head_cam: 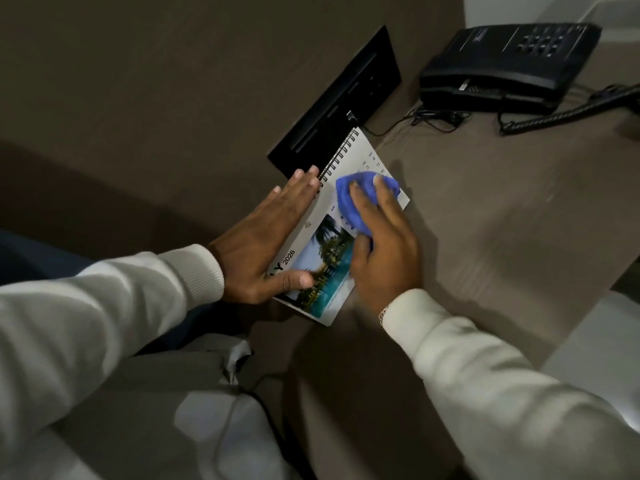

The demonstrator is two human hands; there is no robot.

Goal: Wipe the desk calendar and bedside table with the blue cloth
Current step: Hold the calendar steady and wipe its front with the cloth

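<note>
A spiral-bound desk calendar [322,237] with a palm-tree picture and "2026" on its page stands at the left edge of the brown bedside table [485,202]. My left hand [266,244] holds it from the left, fingers flat behind the page and thumb on the front. My right hand [384,247] presses a crumpled blue cloth [349,199] against the date grid on the calendar's front. The cloth is partly hidden under my fingers.
A black corded telephone [509,60] sits at the table's far end with its coiled cord [568,112] trailing right. A black wall panel [339,105] is mounted just behind the calendar. Thin cables [433,119] lie near the phone. My lap and a dark cable are below.
</note>
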